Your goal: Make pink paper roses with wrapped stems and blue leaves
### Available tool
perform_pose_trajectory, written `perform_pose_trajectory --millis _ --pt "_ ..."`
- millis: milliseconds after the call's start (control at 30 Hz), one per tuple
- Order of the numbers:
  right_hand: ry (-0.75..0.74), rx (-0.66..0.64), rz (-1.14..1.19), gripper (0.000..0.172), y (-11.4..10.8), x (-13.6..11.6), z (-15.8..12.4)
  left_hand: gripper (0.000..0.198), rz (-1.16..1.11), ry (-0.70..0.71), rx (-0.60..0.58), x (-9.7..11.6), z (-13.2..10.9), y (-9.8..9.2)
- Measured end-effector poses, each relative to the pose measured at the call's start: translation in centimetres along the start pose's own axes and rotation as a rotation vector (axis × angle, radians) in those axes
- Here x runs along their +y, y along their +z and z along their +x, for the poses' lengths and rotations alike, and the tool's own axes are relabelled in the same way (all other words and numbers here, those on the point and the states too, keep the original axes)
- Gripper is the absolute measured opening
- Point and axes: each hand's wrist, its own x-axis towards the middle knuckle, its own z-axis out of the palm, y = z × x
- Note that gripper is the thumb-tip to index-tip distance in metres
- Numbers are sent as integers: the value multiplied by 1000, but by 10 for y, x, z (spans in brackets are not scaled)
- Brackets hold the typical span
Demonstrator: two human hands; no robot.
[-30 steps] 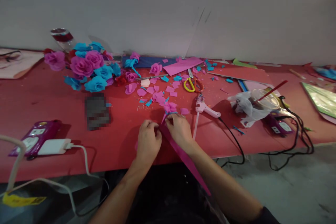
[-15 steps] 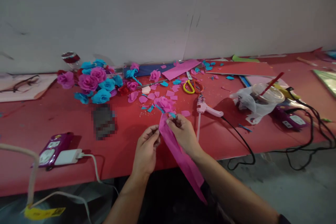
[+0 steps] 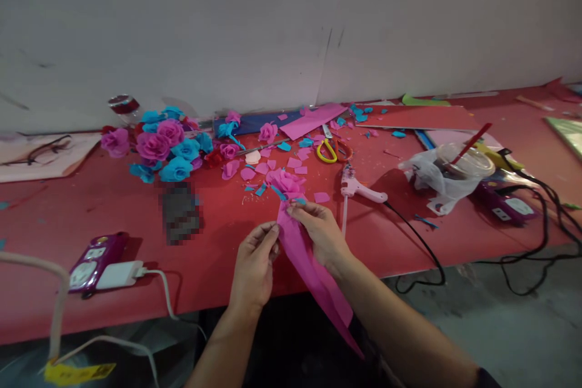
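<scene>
A long pink crepe paper strip (image 3: 302, 260) hangs down from my fingers past the table's front edge. My left hand (image 3: 254, 260) pinches the strip's left edge near its top. Higher up, my right hand (image 3: 321, 233) is closed at the base of a pink paper rose (image 3: 286, 180), where the strip meets it; the fingers hide the stem. Small blue paper leaves (image 3: 278, 193) show under the petals. Right of my right hand lies a pink glue gun (image 3: 361, 188) with a glue stick (image 3: 345, 215) in it.
Paper roses (image 3: 170, 145) are bunched at the back left. Scissors (image 3: 327, 151), paper scraps (image 3: 294, 162) and a bagged drink cup (image 3: 461, 163) lie farther back and right. Purple power strips (image 3: 97, 264) and cords (image 3: 421, 245) flank my hands on the red table (image 3: 204, 279).
Both hands keep their grips, with little movement. The rose has turned slightly upright, and the view has shifted a little.
</scene>
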Motion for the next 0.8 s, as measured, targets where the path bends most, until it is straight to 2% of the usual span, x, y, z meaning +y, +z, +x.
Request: perform_pose_trajectory --millis 267,400,567,800 --pt "-24 11 -16 14 3 -1 -2 15 28 13 -9 -4 -1 0" --pt "-11 25 31 13 4 -1 -2 20 64 81 0 -8 -1 0" --pt "-33 41 34 12 5 2 -1 26 143 169 65 -11 -3 0" --pt "16 20 39 16 5 0 -4 24 6 77 79 -9 -7 2"
